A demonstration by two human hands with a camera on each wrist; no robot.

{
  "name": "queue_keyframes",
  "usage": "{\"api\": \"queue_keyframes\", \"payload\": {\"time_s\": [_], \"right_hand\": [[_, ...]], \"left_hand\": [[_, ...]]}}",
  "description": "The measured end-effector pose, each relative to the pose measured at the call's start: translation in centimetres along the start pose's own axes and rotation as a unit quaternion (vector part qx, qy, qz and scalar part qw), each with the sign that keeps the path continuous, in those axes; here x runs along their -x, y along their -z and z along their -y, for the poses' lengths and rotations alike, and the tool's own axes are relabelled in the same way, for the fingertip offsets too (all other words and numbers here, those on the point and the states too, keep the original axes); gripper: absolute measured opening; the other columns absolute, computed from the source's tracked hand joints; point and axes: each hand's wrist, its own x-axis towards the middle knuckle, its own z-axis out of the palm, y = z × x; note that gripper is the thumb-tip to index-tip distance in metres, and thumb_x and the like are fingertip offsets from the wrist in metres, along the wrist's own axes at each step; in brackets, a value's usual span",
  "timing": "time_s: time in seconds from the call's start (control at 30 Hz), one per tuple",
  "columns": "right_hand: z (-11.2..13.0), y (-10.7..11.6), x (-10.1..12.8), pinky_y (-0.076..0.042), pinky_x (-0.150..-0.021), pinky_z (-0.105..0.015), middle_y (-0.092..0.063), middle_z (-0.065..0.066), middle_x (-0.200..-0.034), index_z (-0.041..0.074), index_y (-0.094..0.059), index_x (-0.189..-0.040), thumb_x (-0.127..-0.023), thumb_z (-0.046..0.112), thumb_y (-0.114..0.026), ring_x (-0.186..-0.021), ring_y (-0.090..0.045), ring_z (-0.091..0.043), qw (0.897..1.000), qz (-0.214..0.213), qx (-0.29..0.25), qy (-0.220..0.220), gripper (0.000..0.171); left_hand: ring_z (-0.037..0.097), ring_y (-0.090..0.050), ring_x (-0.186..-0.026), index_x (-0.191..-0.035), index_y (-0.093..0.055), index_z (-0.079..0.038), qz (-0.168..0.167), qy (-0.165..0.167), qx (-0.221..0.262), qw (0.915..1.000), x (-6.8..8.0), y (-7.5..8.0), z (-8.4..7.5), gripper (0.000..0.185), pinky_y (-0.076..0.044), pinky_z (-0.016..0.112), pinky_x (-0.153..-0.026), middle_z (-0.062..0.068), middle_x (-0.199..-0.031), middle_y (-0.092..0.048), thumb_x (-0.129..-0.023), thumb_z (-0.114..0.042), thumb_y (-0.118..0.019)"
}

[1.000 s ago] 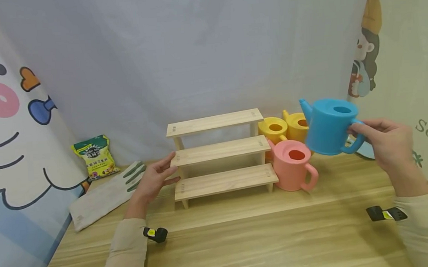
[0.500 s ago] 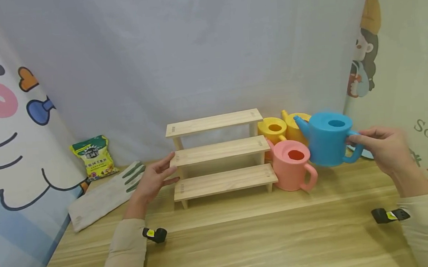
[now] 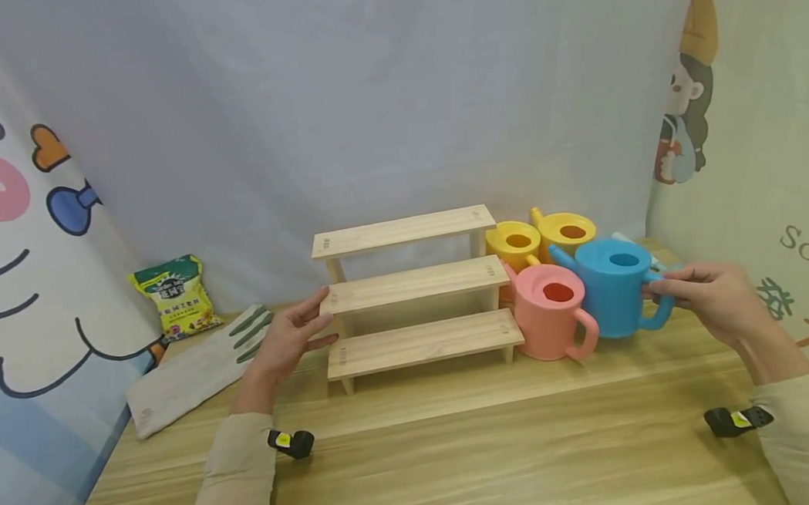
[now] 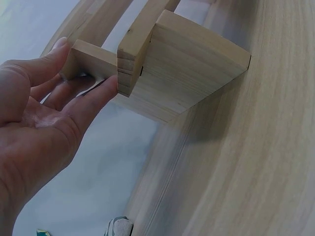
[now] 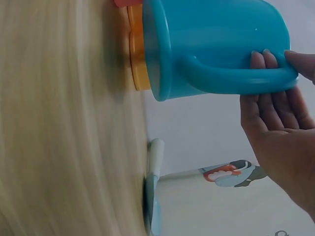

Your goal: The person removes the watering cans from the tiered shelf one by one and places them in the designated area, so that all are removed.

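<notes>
It looked a staged play corner: cartoon-printed fabric backdrops (image 3: 8,253) hung around a light wooden tabletop (image 3: 500,447).

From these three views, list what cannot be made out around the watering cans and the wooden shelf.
- Blue watering can base, head view: too close to the table to tell whether it touches.
- Yellow watering cans: lower halves hidden behind the pink watering can and the blue one.
- Snack bag lettering: too small to read.
- Right hand thumb, right wrist view: cut off by the edge.
- Wooden shelf, left wrist view: only one end shows.
</notes>
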Motion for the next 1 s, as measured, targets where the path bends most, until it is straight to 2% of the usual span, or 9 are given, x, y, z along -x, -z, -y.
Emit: {"api": "queue_keyframes", "payload": {"time_s": [0.2,0.3,0.53,0.77,1.0], "right_hand": [[-0.8,0.7,0.2,-0.053,-0.076,-0.029,-0.067,-0.016,-0.084,-0.008,-0.067,-0.081,-0.085,-0.010,-0.055,-0.083,-0.065,-0.025,0.996,0.058,-0.048,-0.045,0.013],[-1.3,1.2,0.2,-0.053,-0.078,-0.030,-0.067,-0.017,-0.087,-0.008,-0.067,-0.084,-0.087,-0.011,-0.051,-0.086,-0.064,-0.027,0.992,0.094,-0.061,-0.059,0.017],[-2.3,2.1,0.2,-0.051,-0.081,-0.033,-0.066,-0.018,-0.094,-0.009,-0.065,-0.092,-0.088,-0.015,-0.044,-0.092,-0.062,-0.029,0.984,0.144,-0.081,-0.060,0.022],[-2.7,2.7,0.1,-0.048,-0.086,-0.038,-0.062,-0.023,-0.101,-0.013,-0.060,-0.102,-0.088,-0.018,-0.039,-0.098,-0.057,-0.034,0.970,0.212,-0.091,-0.070,0.025],[-2.5,3.0,0.0,-0.047,-0.089,-0.037,-0.061,-0.024,-0.103,-0.010,-0.059,-0.103,-0.089,-0.018,-0.037,-0.102,-0.053,-0.039,0.959,0.252,-0.100,-0.087,0.028]], "left_hand": [[0.022,-0.009,-0.135,-0.144,-0.024,-0.012,-0.001,0.001,0.012,0.9999,0.1,0.1,0.0,0.058,-0.040,0.047,-0.094,0.002,-0.150,-0.007,-0.094,-0.013,-0.051],[0.023,-0.009,-0.135,-0.144,-0.023,-0.010,0.001,-0.002,0.016,0.9999,0.1,0.1,0.1,0.058,-0.041,0.047,-0.093,0.004,-0.150,-0.007,-0.094,-0.012,-0.051],[0.026,-0.012,-0.134,-0.144,-0.023,-0.007,0.000,-0.006,0.022,0.9997,-0.1,0.2,0.2,0.058,-0.042,0.048,-0.091,0.005,-0.150,-0.009,-0.094,-0.011,-0.051],[0.025,-0.013,-0.134,-0.144,-0.024,-0.010,-0.002,0.000,0.020,0.9998,-0.2,0.2,0.2,0.057,-0.043,0.046,-0.091,0.003,-0.150,-0.010,-0.094,-0.012,-0.051],[0.025,-0.011,-0.134,-0.144,-0.022,-0.007,0.001,-0.002,0.018,0.9998,0.0,0.0,-0.1,0.057,-0.042,0.048,-0.092,0.005,-0.150,-0.009,-0.094,-0.010,-0.050]]}}
